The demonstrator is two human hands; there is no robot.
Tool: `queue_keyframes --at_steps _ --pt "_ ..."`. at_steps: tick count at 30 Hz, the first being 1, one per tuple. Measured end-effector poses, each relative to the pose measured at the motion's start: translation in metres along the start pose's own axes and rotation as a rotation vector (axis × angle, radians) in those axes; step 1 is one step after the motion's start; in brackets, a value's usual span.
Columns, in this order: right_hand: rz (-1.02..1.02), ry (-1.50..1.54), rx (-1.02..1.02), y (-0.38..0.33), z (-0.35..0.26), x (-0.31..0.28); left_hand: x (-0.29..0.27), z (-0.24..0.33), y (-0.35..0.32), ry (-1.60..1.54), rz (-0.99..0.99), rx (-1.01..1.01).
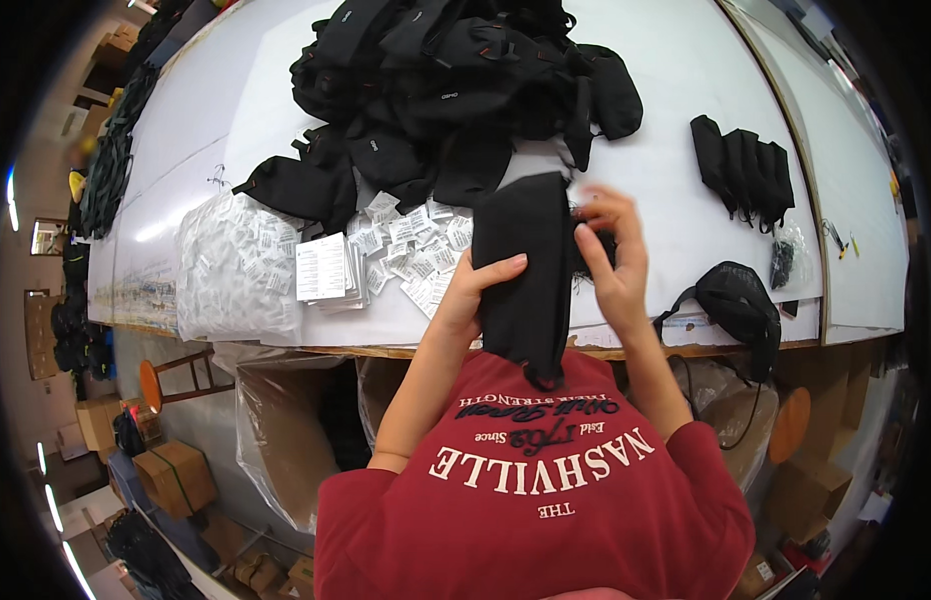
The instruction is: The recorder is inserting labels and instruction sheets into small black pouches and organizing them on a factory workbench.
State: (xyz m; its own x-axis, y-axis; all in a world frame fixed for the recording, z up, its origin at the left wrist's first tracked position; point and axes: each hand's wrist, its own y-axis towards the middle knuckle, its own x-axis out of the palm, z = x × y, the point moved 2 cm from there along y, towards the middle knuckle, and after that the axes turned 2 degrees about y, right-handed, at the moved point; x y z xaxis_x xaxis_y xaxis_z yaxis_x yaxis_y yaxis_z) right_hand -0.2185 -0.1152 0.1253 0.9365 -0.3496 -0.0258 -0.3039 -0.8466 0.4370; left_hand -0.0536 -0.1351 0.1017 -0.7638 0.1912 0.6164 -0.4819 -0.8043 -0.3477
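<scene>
Upright in front of my chest is a long black fabric pouch (524, 255), its lower end near my shirt with a short black strap or cord hanging there. My left hand (473, 285) grips its left edge, thumb lying across the front. At the pouch's upper right edge, my right hand (611, 245) has its thumb and bent fingers apart, with no object visible between them; the fingertips are slightly blurred. Partly hidden behind that hand is a small dark bundle (593, 247), too covered to name.
A big heap of black bags (446, 70) covers the table's far middle. White printed labels (416, 250), a stack of white cards (329, 270) and a clear plastic bag of labels (241, 265) lie left. To the right are several black pouches (743, 170) and a black mesh bag (736, 305).
</scene>
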Motion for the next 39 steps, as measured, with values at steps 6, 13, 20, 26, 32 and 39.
queue_keyframes --at_steps 6,13,20,26,32,39 --pt "-0.196 -0.418 -0.258 0.036 -0.024 -0.012 0.002 -0.001 -0.004 0.022 0.015 -0.064" --pt "-0.231 -0.492 -0.195 0.027 -0.012 -0.01 0.0 -0.009 -0.001 0.003 0.07 -0.014" --pt "-0.494 -0.376 -0.362 0.003 -0.026 0.004 -0.026 -0.012 0.022 -0.294 0.146 -0.016" --pt "-0.588 -0.297 -0.399 -0.01 -0.033 0.017 -0.05 0.004 0.033 -0.493 -0.02 -0.066" --pt "-0.664 -0.438 -0.342 -0.006 -0.035 0.01 -0.055 0.009 0.031 -0.429 -0.022 -0.027" --pt "-0.681 -0.744 -0.462 -0.008 -0.034 0.018 -0.026 0.009 0.003 -0.211 0.229 0.127"
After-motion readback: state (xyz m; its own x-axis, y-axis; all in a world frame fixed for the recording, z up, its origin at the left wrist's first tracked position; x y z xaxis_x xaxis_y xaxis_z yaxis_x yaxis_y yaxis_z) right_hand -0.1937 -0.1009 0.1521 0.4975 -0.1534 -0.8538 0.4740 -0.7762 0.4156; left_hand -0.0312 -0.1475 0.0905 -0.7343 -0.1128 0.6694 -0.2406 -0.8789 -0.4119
